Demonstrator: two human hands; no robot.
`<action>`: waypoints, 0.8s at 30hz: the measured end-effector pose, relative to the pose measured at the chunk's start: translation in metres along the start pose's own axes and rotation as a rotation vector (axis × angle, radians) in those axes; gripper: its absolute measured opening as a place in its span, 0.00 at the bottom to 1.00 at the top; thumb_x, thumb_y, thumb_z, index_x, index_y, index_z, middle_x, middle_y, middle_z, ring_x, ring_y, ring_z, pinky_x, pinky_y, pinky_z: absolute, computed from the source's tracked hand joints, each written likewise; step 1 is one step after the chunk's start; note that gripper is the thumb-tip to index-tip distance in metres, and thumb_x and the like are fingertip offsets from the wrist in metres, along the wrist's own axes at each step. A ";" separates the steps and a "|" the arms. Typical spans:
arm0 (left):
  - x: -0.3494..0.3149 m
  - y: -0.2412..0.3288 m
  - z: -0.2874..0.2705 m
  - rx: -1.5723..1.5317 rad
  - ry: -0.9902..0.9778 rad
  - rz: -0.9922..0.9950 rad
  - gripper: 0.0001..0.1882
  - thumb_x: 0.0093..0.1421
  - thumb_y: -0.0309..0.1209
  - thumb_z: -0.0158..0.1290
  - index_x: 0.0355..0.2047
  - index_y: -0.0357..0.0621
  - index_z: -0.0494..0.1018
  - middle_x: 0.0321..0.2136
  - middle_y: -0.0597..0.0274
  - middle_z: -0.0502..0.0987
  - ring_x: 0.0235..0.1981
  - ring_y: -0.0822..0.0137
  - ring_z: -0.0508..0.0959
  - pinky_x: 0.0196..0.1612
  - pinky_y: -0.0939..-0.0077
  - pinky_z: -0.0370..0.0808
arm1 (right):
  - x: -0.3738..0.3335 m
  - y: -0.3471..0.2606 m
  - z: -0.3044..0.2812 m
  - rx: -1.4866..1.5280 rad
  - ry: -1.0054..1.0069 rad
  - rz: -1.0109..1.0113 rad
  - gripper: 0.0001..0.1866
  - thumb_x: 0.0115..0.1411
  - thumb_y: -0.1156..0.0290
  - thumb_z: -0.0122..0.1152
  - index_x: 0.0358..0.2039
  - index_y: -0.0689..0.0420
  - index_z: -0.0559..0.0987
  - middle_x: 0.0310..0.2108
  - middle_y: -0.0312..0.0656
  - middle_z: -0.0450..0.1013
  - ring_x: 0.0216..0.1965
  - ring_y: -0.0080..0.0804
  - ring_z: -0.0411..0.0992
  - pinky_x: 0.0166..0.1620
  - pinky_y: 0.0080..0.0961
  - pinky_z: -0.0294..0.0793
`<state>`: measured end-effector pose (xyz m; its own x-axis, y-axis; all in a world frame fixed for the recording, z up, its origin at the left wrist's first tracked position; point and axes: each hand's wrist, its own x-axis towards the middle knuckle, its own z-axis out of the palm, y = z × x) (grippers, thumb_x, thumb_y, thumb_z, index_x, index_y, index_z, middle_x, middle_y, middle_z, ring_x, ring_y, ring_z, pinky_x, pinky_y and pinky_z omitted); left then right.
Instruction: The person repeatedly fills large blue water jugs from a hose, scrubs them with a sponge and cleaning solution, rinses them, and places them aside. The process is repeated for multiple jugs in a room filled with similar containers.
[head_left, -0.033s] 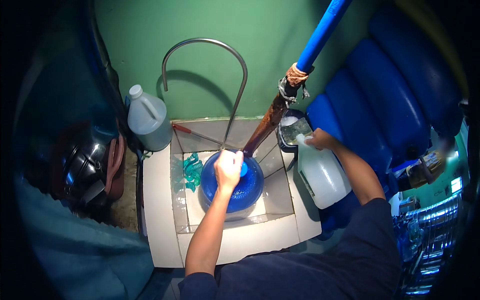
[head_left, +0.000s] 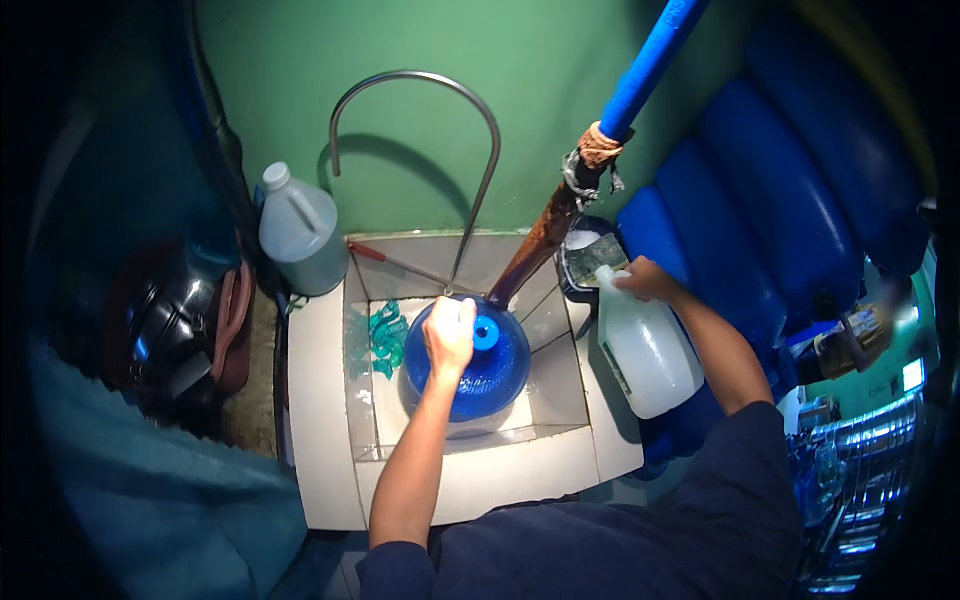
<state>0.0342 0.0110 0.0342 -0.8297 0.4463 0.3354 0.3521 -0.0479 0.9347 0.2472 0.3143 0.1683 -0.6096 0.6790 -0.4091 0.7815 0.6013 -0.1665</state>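
Observation:
A large round blue water jug [head_left: 480, 385] stands in a tiled basin [head_left: 560, 385]. My left hand [head_left: 449, 335] is closed at its top, against the left side of the neck. A light-blue cap or rim [head_left: 485, 332] with a darker centre shows beside my fingers, which partly hide the neck. At the right, my right hand [head_left: 646, 279] is wrapped round the upper part of a whitish plastic jug [head_left: 650, 355]. That jug leans over the basin's right ledge, its narrow top toward a dark container [head_left: 592, 262] with greenish contents and foam.
A thin curved metal pipe [head_left: 415, 76] arches behind the basin. A thick blue-and-brown pipe [head_left: 540, 235] slants down to it. Teal plastic scraps [head_left: 387, 338] and a red-handled tool [head_left: 367, 251] lie at left, near another jug [head_left: 300, 235]. Stacked blue jugs [head_left: 780, 190] crowd the right.
My left hand has shifted slightly left on the blue jug, uncovering more of the light-blue cap or rim. My right hand keeps its hold on the whitish jug.

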 end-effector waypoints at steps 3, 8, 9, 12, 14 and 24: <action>-0.004 -0.016 -0.023 -0.012 -0.107 -0.100 0.12 0.58 0.32 0.58 0.23 0.35 0.72 0.23 0.53 0.77 0.26 0.58 0.78 0.34 0.66 0.74 | -0.036 -0.023 0.000 -0.017 0.090 -0.080 0.23 0.60 0.52 0.61 0.36 0.64 0.83 0.28 0.53 0.79 0.33 0.48 0.79 0.39 0.41 0.76; -0.009 -0.029 -0.012 -0.358 -0.302 -0.143 0.11 0.56 0.26 0.62 0.27 0.38 0.68 0.33 0.55 0.80 0.35 0.65 0.80 0.40 0.69 0.75 | -0.090 -0.084 -0.004 -0.034 0.094 -0.385 0.23 0.59 0.53 0.63 0.41 0.64 0.81 0.35 0.59 0.78 0.39 0.58 0.77 0.44 0.44 0.75; -0.010 -0.027 -0.005 -0.370 -0.319 -0.053 0.09 0.56 0.24 0.60 0.27 0.40 0.69 0.38 0.52 0.81 0.38 0.66 0.79 0.44 0.72 0.75 | -0.097 -0.097 -0.003 -0.039 0.013 -0.310 0.23 0.59 0.54 0.63 0.43 0.63 0.82 0.36 0.60 0.78 0.40 0.57 0.77 0.45 0.44 0.75; -0.010 -0.021 0.011 -0.305 -0.299 -0.009 0.09 0.54 0.23 0.57 0.29 0.40 0.66 0.38 0.49 0.81 0.40 0.62 0.80 0.45 0.69 0.75 | -0.109 -0.129 0.004 -0.056 -0.107 -0.371 0.23 0.60 0.54 0.63 0.46 0.61 0.82 0.36 0.59 0.79 0.41 0.53 0.78 0.47 0.42 0.76; -0.011 -0.014 0.016 -0.242 -0.281 -0.019 0.09 0.54 0.23 0.57 0.29 0.40 0.66 0.38 0.48 0.81 0.40 0.61 0.80 0.45 0.69 0.75 | -0.108 -0.142 0.010 -0.117 -0.122 -0.403 0.24 0.59 0.53 0.64 0.46 0.61 0.82 0.36 0.58 0.79 0.41 0.52 0.79 0.46 0.42 0.77; 0.002 0.021 -0.018 0.209 -0.386 -0.046 0.18 0.59 0.41 0.52 0.41 0.40 0.73 0.35 0.40 0.80 0.41 0.37 0.78 0.44 0.47 0.74 | -0.098 -0.166 0.041 -0.219 -0.014 -0.496 0.22 0.60 0.53 0.63 0.44 0.60 0.83 0.32 0.56 0.80 0.37 0.52 0.79 0.44 0.42 0.77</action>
<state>0.0317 -0.0048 0.0565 -0.6377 0.7468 0.1888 0.4317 0.1435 0.8905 0.1825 0.1302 0.1992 -0.8955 0.2865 -0.3406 0.3533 0.9230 -0.1525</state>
